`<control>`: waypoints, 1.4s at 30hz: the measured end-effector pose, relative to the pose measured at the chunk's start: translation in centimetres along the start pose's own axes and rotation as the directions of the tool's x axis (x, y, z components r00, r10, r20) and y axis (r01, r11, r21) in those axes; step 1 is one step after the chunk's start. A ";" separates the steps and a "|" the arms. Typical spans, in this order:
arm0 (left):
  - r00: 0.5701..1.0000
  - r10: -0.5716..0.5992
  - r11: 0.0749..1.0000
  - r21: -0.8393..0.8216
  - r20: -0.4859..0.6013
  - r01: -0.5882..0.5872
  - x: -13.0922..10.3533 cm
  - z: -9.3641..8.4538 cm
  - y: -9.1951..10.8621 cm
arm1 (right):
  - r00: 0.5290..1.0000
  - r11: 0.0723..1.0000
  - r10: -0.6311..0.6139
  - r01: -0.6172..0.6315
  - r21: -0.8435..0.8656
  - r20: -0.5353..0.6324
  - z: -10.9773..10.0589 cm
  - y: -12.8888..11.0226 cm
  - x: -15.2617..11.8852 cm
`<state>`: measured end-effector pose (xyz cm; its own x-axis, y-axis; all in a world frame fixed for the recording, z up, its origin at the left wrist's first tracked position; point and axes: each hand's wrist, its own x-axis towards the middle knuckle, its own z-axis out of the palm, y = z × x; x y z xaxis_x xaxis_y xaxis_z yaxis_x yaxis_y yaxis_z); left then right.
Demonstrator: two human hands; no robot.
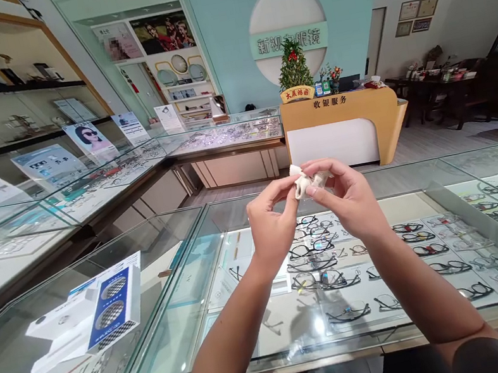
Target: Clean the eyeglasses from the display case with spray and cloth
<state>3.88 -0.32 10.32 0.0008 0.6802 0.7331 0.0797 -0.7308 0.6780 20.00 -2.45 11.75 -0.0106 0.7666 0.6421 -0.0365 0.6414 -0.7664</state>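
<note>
White crumpled cloth (301,185), small and bunched, sits pinched between your left hand (271,224) and right hand (350,197), raised above the glass counter (216,218). Something clear shows against the cloth at the right fingertips; can't tell what. Rows of glasses (326,279) lie under the glass. A blue-white box (113,307) stands well off left.
</note>
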 end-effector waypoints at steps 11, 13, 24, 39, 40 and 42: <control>0.928 0.370 0.907 0.200 0.037 -0.370 -0.2 0.6 -0.5 | 0.983 0.991 0.118 -0.109 -0.075 0.140 -1.2 0.0 0.4; 0.932 0.357 0.918 0.162 0.067 -0.363 -0.1 0.5 -0.3 | 0.980 0.988 0.127 -0.111 -0.106 0.156 -1.5 0.1 0.6; 0.957 0.059 0.956 0.261 0.284 -0.136 0.3 -0.6 1.2 | 0.990 0.932 0.117 -0.135 -0.336 -0.074 -3.4 -0.4 1.5; 0.440 -0.719 0.464 0.843 0.538 -0.273 -2.2 4.0 -12.2 | 0.927 0.831 0.302 -0.370 -0.416 -0.222 -8.5 3.6 -8.8; 0.439 -0.723 0.459 0.846 0.533 -0.270 -2.3 4.0 -12.6 | 0.921 0.828 0.315 -0.385 -0.408 -0.229 -8.9 3.6 -9.7; 0.441 -0.728 0.455 0.851 0.526 -0.264 -2.4 4.0 -13.1 | 0.907 0.820 0.349 -0.417 -0.392 -0.235 -9.4 3.6 -11.3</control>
<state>6.78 7.88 -0.54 0.4665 0.8619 -0.1990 0.8839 -0.4626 0.0685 29.40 -8.51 1.55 0.2129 0.9267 0.3097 0.3665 0.2181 -0.9045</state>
